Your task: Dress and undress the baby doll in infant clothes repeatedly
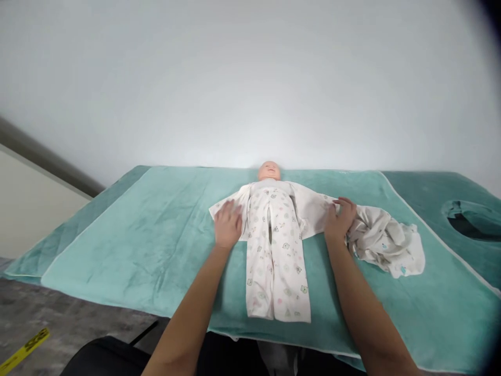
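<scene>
A baby doll (269,171) lies on its back, its head showing above a white long-sleeved baby top (313,206) spread flat with its sleeves out. White printed baby pants (287,250) lie over the front of the top, legs pointing toward me. My left hand (228,223) rests on the sleeve at the left, fingers spread and slightly blurred. On the other side, my right hand (340,218) is at the end of the right sleeve, fingers bent and apart from the thumb. Right beside it is a crumpled white cloth garment (387,243) with small prints.
A green padded cover (129,250) lies over the table, which stands against a white wall (250,78). At the far right the cover has a round opening (475,222). A pale panel (35,203) stands at the left, and yellow tape (25,347) marks the grey floor.
</scene>
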A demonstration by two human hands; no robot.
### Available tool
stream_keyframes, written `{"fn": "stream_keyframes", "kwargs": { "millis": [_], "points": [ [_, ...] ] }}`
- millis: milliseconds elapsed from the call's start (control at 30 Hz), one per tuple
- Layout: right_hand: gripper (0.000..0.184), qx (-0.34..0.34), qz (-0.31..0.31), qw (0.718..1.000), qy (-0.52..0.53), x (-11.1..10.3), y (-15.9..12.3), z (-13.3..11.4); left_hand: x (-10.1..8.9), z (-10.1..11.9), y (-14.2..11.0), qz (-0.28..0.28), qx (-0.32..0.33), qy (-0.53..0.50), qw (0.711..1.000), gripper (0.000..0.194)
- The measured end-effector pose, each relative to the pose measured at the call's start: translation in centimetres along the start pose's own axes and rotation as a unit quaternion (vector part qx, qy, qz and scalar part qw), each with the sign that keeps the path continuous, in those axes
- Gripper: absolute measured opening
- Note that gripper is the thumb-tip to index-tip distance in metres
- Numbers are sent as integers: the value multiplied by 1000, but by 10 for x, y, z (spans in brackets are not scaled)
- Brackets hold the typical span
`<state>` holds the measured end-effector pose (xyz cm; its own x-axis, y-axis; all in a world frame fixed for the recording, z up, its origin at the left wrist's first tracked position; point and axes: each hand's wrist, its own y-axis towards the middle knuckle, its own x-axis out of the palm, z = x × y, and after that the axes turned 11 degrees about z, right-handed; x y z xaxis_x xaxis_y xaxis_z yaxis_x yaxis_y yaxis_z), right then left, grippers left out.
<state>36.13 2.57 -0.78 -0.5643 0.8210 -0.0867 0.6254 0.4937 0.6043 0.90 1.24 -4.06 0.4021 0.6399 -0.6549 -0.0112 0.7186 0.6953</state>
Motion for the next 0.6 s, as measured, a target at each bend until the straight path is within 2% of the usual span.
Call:
{"fn": "stream_keyframes", "kwargs": {
  "millis": [67, 133, 233, 300, 433, 600],
  "points": [
    [18, -121, -49, 989, -71, 4, -10, -10, 0, 5, 3, -41, 38, 21, 998, 35],
    [29, -173, -136, 970, -102, 12, -19, -13, -1, 5, 6, -51, 23, 41, 998, 36],
    [50, -165, -262, 941, -138, 27, -29, -5, -2, 3, 7, -35, -20, 61, 997, 38],
    [59, -149, -307, 923, -178, 34, -33, 4, -4, 3, 6, -21, -40, 76, 996, 40],
    [63, -151, -339, 896, -243, 37, -36, 9, -4, 5, 4, -15, -59, 100, 993, 40],
    [62, -159, -337, 888, -268, 36, -39, 2, -2, 8, 3, -31, -57, 126, 990, 41]
  ]
}}
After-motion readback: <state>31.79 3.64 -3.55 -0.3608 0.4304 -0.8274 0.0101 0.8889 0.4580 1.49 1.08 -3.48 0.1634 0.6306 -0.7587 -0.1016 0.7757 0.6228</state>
